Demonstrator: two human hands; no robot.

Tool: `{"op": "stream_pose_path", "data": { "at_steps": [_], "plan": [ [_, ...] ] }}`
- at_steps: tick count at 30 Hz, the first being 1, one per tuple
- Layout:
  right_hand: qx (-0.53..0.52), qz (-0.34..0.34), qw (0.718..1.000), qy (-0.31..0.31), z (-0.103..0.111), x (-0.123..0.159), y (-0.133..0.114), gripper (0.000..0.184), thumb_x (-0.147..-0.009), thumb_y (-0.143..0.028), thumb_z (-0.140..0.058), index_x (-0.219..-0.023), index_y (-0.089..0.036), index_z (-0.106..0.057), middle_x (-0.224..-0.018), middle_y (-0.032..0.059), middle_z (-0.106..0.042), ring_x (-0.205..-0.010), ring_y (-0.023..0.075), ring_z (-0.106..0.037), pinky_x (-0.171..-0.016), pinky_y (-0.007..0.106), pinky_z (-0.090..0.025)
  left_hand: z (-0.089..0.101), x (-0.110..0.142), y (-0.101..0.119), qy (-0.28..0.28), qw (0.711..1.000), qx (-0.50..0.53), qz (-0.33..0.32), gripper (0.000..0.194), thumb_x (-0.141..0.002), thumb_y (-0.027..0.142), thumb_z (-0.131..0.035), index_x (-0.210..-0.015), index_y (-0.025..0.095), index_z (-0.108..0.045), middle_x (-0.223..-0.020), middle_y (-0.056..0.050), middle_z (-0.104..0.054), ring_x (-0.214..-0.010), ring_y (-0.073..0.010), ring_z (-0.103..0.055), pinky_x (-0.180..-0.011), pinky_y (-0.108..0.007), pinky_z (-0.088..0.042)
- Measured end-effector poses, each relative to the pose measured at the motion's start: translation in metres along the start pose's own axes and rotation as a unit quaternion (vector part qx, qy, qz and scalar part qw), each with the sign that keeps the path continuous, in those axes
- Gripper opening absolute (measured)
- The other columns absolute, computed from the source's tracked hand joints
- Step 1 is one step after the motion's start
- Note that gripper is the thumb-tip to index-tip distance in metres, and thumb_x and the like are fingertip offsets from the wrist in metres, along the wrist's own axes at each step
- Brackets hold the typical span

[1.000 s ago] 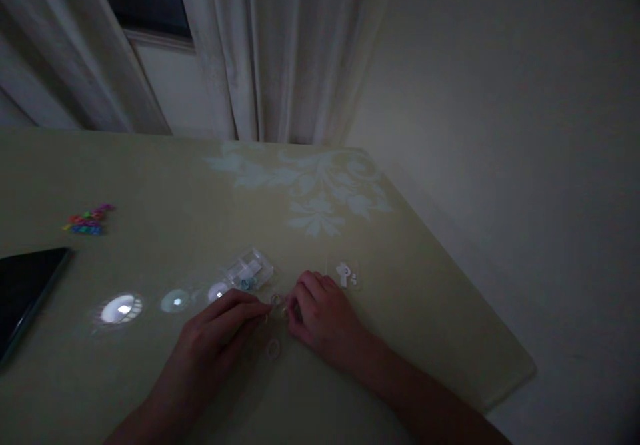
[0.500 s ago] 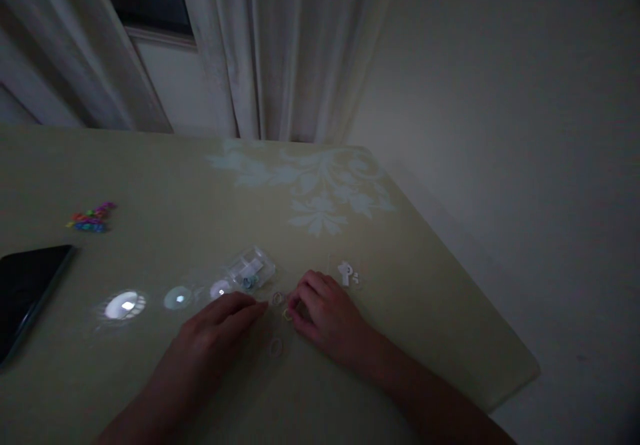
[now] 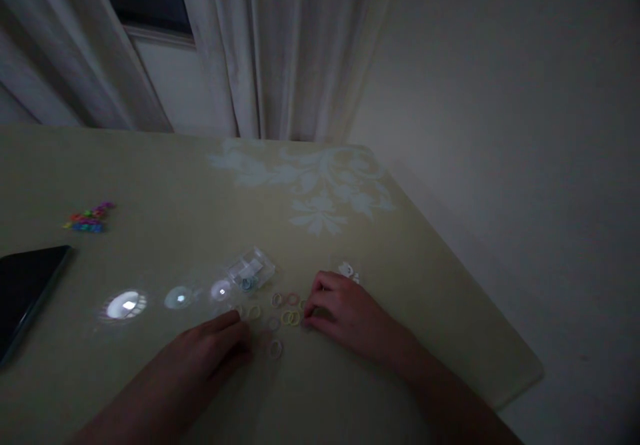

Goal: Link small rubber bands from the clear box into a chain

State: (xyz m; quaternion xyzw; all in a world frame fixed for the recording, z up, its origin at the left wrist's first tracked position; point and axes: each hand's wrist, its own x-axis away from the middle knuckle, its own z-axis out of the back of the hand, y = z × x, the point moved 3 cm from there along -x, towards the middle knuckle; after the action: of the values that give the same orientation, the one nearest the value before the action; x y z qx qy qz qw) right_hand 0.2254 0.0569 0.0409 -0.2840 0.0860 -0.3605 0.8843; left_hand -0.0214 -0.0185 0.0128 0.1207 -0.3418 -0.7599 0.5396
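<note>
Several small pale rubber bands (image 3: 280, 311) lie scattered on the yellowish table (image 3: 210, 198) between my hands. My left hand (image 3: 215, 346) rests on the table just left of them, fingers curled loosely, with nothing visible in it. My right hand (image 3: 347, 311) sits just right of the bands, its fingers bent, fingertips close to a yellow pair of bands (image 3: 290, 317). A single band (image 3: 275, 348) lies nearer to me. The dim light hides whether either hand pinches a band.
A clear plastic packet (image 3: 250, 273) lies just beyond the bands. A small white piece (image 3: 349, 271) sits behind my right hand. Colourful bands (image 3: 87, 219) lie far left, near a dark tablet (image 3: 23, 291). The table's right edge (image 3: 450, 258) runs diagonally; curtains (image 3: 280, 51) hang behind.
Both hands have drawn apart and back toward me, the left one more. The bands that lay under them now show on the table.
</note>
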Motion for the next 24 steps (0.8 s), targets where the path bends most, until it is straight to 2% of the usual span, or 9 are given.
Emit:
{"op": "stream_pose_path", "data": {
  "at_steps": [4,10,14,16,20,24],
  "plan": [
    [0.017,-0.04,0.999,0.01,0.006,0.0,0.003,0.004,-0.093,-0.022,-0.08,-0.096,-0.019,-0.079,-0.1,0.0042,-0.065,-0.093,0.0174,-0.063,-0.083,0.028,-0.046,0.005,-0.003,-0.001,-0.005,0.999,0.038,-0.01,0.024,-0.098,0.031,-0.052,-0.087,0.025,-0.073,-0.092,-0.002,-0.077,-0.08,-0.0184,-0.073,-0.073,-0.026,-0.055],
    [0.049,-0.085,0.995,-0.028,0.003,0.002,0.006,0.002,-0.091,-0.015,-0.075,-0.089,-0.015,-0.074,-0.095,0.0037,-0.065,-0.084,0.0158,-0.061,-0.076,0.027,-0.043,0.034,-0.004,-0.01,0.175,0.979,0.101,0.024,0.023,-0.095,0.047,-0.063,-0.096,0.027,-0.073,-0.088,0.0,-0.081,-0.08,-0.0199,-0.078,-0.066,-0.023,-0.06],
    [0.085,-0.069,0.994,-0.005,0.002,0.003,0.004,0.003,-0.085,-0.013,-0.072,-0.084,-0.015,-0.07,-0.09,0.0042,-0.062,-0.081,0.0176,-0.058,-0.075,0.03,-0.043,0.035,-0.002,-0.008,0.22,0.969,0.114,0.004,0.021,-0.093,0.046,-0.068,-0.1,0.027,-0.073,-0.093,-0.002,-0.082,-0.083,-0.0207,-0.08,-0.061,-0.021,-0.062],
    [0.046,-0.053,0.997,0.023,0.003,0.002,0.001,0.007,-0.081,-0.011,-0.073,-0.083,-0.016,-0.068,-0.088,0.0028,-0.061,-0.08,0.0172,-0.058,-0.074,0.029,-0.043,0.031,-0.003,-0.002,0.218,0.969,0.114,-0.022,0.017,-0.095,0.042,-0.067,-0.101,0.028,-0.074,-0.093,0.0,-0.082,-0.081,-0.0191,-0.08,-0.06,-0.019,-0.061],
    [-0.113,-0.002,0.989,0.093,0.003,0.002,-0.014,0.015,-0.079,-0.007,-0.072,-0.087,-0.019,-0.066,-0.091,-0.0004,-0.059,-0.084,0.0144,-0.06,-0.076,0.025,-0.045,0.019,-0.004,0.013,0.227,0.963,0.118,-0.081,0.014,-0.098,0.031,-0.062,-0.098,0.029,-0.076,-0.091,0.002,-0.082,-0.079,-0.0159,-0.079,-0.069,-0.018,-0.061],
    [-0.186,0.021,0.978,0.093,-0.01,0.002,-0.027,0.016,-0.078,-0.007,-0.073,-0.087,-0.02,-0.066,-0.091,-0.0015,-0.059,-0.084,0.0131,-0.061,-0.075,0.023,-0.045,0.003,-0.004,0.016,0.211,0.962,0.153,-0.087,0.015,-0.098,0.028,-0.063,-0.102,0.031,-0.077,-0.092,0.004,-0.083,-0.081,-0.0138,-0.08,-0.073,-0.017,-0.06]
  ]
}}
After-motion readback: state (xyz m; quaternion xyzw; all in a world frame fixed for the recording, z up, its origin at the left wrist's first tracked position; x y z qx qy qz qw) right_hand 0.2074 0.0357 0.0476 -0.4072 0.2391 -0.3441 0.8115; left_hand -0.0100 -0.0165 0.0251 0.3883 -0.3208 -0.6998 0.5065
